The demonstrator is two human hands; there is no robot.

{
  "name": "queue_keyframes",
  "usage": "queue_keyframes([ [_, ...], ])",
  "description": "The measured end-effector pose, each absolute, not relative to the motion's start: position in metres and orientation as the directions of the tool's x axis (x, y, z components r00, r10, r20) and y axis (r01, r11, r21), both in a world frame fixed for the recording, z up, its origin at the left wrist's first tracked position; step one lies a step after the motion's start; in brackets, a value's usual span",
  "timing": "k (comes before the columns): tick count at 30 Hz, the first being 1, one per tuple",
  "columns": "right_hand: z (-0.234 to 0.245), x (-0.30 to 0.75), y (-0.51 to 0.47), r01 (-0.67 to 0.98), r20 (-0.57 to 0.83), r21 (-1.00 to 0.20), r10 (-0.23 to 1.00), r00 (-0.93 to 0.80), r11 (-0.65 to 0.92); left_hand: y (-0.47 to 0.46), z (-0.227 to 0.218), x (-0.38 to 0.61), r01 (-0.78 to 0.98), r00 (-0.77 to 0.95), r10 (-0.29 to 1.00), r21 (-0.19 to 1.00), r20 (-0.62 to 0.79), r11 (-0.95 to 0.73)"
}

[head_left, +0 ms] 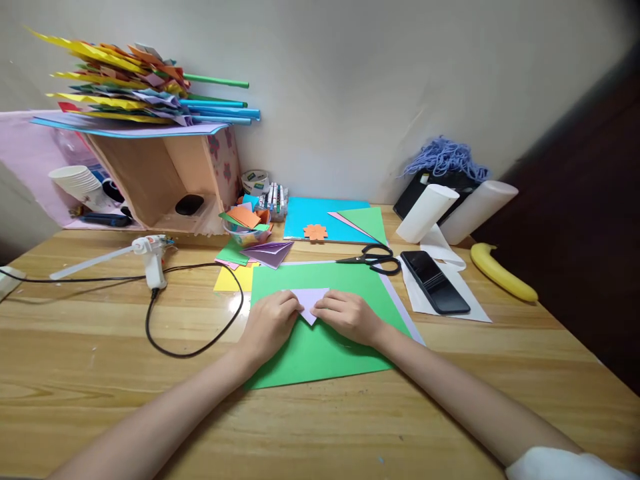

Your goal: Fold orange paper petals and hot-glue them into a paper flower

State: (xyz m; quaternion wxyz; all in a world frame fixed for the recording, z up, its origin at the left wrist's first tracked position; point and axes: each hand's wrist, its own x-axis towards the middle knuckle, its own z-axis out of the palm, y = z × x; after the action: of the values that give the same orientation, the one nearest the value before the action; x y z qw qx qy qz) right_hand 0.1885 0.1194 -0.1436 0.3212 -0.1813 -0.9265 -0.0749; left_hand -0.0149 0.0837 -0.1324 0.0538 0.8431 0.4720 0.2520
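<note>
A small pale lilac paper piece [311,299], folded into a triangle shape, lies on a large green sheet [320,347] on the wooden table. My left hand [270,323] presses its left edge with curled fingertips. My right hand [350,315] holds down its right edge, fingers bent onto the paper. Both hands meet at the folded piece.
Black scissors [374,259], a phone [434,281] on white paper, a banana [503,271], two white rolls [427,212], a glue gun [150,257] with a looping black cable [195,347], a bowl of paper scraps [246,227], a blue sheet [320,217] and a cardboard box [160,180] topped with folded papers.
</note>
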Motion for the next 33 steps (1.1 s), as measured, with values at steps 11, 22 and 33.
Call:
queue_keyframes([
  [11, -0.142, 0.191, 0.125, 0.449, 0.485, -0.329, 0.557, -0.674, 0.830, 0.089, -0.130, -0.021, 0.701, 0.352, 0.918, 0.598, 0.186, -0.390],
  [22, -0.143, 0.187, 0.131, 0.625, 0.251, -0.436, 0.754, -0.607, 0.648, 0.089, -0.129, -0.012, 0.731, 0.185, 0.972, 0.641, 0.147, -0.236],
  [33, -0.144, 0.176, 0.124, 0.770, 0.223, -0.228, 0.802, -0.554, 0.596, 0.089, -0.138, -0.007, 0.852, 0.163, 0.973, 0.475, 0.164, -0.223],
])
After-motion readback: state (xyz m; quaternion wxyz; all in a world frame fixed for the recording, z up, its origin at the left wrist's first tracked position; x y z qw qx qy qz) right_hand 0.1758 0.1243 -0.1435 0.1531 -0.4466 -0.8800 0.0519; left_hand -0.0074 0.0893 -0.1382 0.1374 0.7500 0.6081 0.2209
